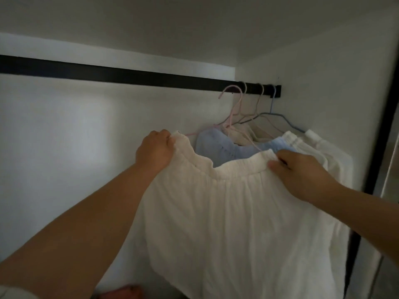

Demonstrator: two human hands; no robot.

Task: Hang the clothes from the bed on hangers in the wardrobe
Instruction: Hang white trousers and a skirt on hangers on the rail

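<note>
Left hand and right hand each pinch the soft, light cream gathered-cotton garment's elastic waistband between them; probably the surest hold.

White walls are closing in a dim wardrobe interior, a pale patch of light is falling across the back panel, and a dark frame edge is running down the right side.

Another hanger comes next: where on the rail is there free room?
Free: the black rail from the picture's left edge to the pink hanger. Crowded: the right end, where hangers and clothes bunch against the wardrobe's side wall.
</note>
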